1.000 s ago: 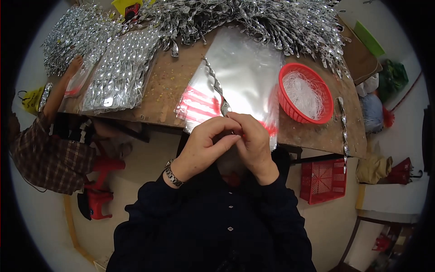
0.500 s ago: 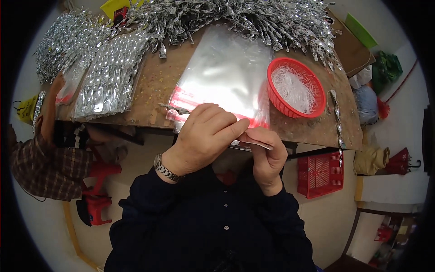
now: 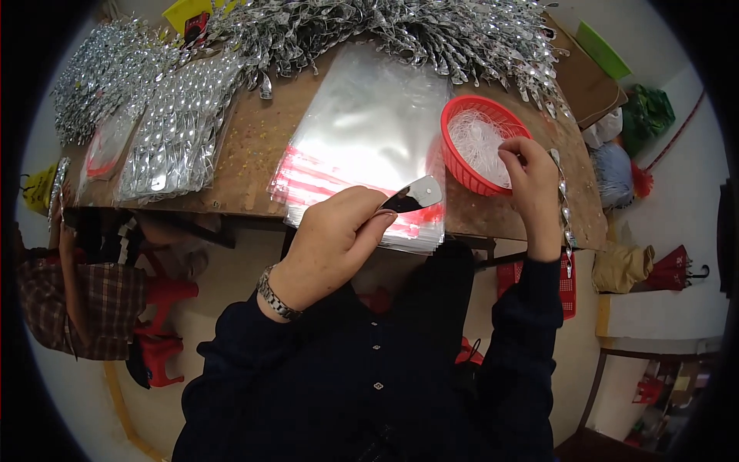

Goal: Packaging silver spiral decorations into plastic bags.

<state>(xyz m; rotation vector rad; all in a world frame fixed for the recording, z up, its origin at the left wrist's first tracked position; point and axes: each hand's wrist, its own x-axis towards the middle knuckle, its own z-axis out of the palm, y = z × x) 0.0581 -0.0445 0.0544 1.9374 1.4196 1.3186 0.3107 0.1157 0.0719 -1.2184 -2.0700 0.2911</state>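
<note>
The right hand [image 3: 533, 177] has left the left hand [image 3: 331, 242], which it was meeting at the front edge of the counter [image 3: 254, 142] half a second ago, and is now at the right side of the round, red, slatted plastic basket [image 3: 460, 168], its thumb and fingers bent together over the rim; whether a strand is pinched between them cannot be told. The left hand grips a shiny silver, mirror-like strip [image 3: 416, 195] between thumb and bent fingers, its rounded end now showing plainly, pointing right, above the red-banded front of a stack of clear plastic bags [image 3: 362, 127]. The fine white threads [image 3: 476, 142] lie inside the basket, just beyond the right fingertips. At left, the co-worker's arm no longer reaches to the small clear bag with a red edge [image 3: 110, 146]; the brown plaid shirt [image 3: 100, 300] is beside the counter. The right sleeve [image 3: 531, 316] now blocks part of the red rectangular plastic crate [image 3: 569, 299] below, while the left hand covers some of the stack's front. A twisted silver strand [image 3: 566, 215] hangs over the counter's edge just beside the right wrist. Heaped silver foil twists [image 3: 416, 31] line the back, and flat rows of silver twists [image 3: 173, 131] lie left of the stack.
</note>
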